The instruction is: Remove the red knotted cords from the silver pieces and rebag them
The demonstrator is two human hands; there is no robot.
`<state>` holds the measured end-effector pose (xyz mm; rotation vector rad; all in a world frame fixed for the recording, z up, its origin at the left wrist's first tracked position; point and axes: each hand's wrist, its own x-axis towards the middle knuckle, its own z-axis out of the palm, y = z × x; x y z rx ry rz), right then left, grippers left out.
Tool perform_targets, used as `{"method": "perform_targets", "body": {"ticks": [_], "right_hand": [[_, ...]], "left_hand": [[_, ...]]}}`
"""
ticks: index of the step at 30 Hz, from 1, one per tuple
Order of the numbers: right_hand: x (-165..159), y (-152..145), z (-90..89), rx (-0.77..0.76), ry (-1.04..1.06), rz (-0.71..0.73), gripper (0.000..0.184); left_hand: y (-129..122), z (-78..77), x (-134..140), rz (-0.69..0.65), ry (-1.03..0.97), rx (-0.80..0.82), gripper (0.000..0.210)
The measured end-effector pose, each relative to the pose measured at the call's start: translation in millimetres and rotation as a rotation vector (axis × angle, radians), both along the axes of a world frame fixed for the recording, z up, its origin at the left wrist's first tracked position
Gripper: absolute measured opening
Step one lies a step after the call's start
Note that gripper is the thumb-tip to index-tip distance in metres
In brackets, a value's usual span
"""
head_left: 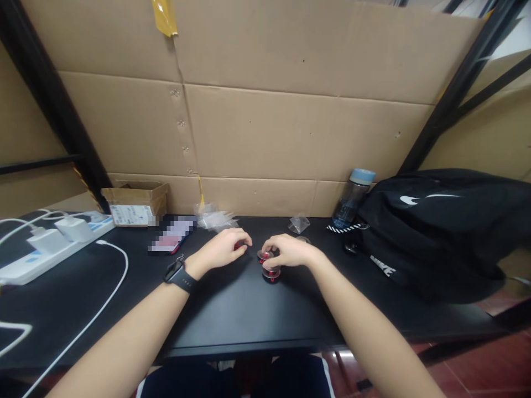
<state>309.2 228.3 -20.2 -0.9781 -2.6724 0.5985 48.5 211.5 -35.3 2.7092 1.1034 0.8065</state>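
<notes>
Progress: front disc (271, 273) and rear disc (264, 255) set close together, middle of tabletop (232, 318); red piece (239, 245) apart from both. Handling apparently partway; remainder cannot be told. Left hand (226, 247): fingers curled around red piece. Right hand (288, 250): narrow, bent fingers over both discs; firm grip cannot be told. Clear wrap (218, 220): near back edge.

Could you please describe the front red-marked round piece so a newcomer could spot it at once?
On the black table, left of the black bag, find the person's right hand. At that hand, the front piece is small and round, with red showing on it. What sets it apart from the similar piece just behind is that it lies closer to the table's front edge.
</notes>
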Motion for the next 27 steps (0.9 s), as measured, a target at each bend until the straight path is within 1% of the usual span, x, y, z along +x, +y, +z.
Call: {"method": "perform_targets", "body": {"ticks": [3, 5, 7, 10, 14, 17, 19, 22, 24, 27], "right_hand": [[-12.7, -4.9, -8.9, 0.098, -0.017, -0.049, 0.014], [-14.0, -5.3, -9.7, 0.134, 0.053, -0.053, 0.011], [-13.7, -5.6, -6.0, 0.169, 0.169, 0.000, 0.012], [-13.9, -7.1, 2.9, 0.228, 0.331, 0.113, 0.014], [-14.4, -9.4, 9.5, 0.281, 0.390, 0.135, 0.013], [-15.2, -10.9, 9.2, 0.232, 0.391, 0.144, 0.013], [-15.2, -10.8, 8.0, 0.164, 0.375, 0.111, 0.014], [-8.7, -4.1, 6.4, 0.014, 0.338, 0.064, 0.018], [2.7, 6.1, 6.0, -0.047, 0.339, 0.041, 0.021], [26.7, 24.1, 6.1, -0.025, 0.353, -0.078, 0.026]], "left_hand": [[-2.6, -1.2, 5.4, -0.001, -0.003, 0.010, 0.022], [-2.5, -1.8, 6.8, 0.007, -0.020, -0.002, 0.022], [-1.9, -1.7, 8.0, 0.002, -0.050, -0.023, 0.024], [-2.2, -1.0, 10.4, -0.045, -0.103, -0.077, 0.025], [-4.8, -1.3, 13.0, -0.105, -0.196, -0.188, 0.015], [-6.3, -0.6, 12.0, -0.118, -0.223, -0.248, 0.012], [-6.0, 2.0, 9.3, -0.109, -0.207, -0.248, 0.012], [-3.0, 7.5, 2.5, -0.063, -0.148, -0.172, 0.014], [0.2, 10.0, -2.8, -0.039, -0.114, -0.108, 0.016], [4.4, 10.1, -8.7, -0.027, -0.090, -0.060, 0.017]]}}
